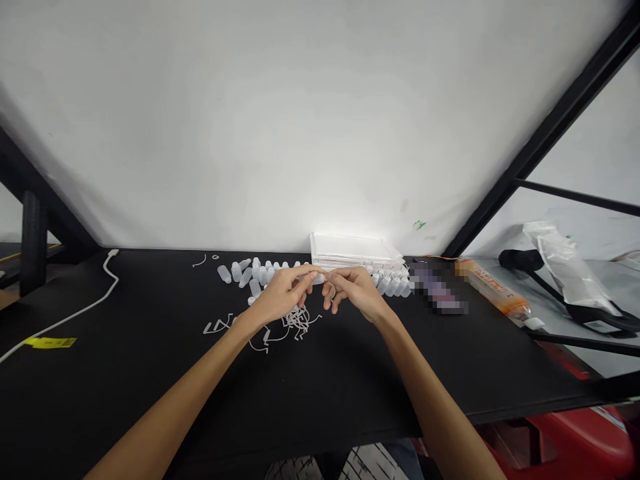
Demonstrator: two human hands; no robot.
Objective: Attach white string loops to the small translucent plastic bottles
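My left hand [286, 291] is closed around a small translucent white plastic bottle [318, 279], held on its side above the table. The fingers of my right hand [356, 289] pinch together at the bottle's right end; what lies between them is too small to make out. Behind and beside both hands are many more small white bottles [236, 271], some upright, some lying down. Rows of them [395, 287] stand to the right of my right hand. Below my left hand lies a tangle of thin white bent tubes [297, 323].
A stack of flat white trays or boxes [355, 250] rests against the wall. On the left runs a white cable [95, 304] with a yellow tag [53, 343]. A blurred-out item [440, 290] and an orange-and-clear package [495, 292] lie right. Black frame bars slant at both sides.
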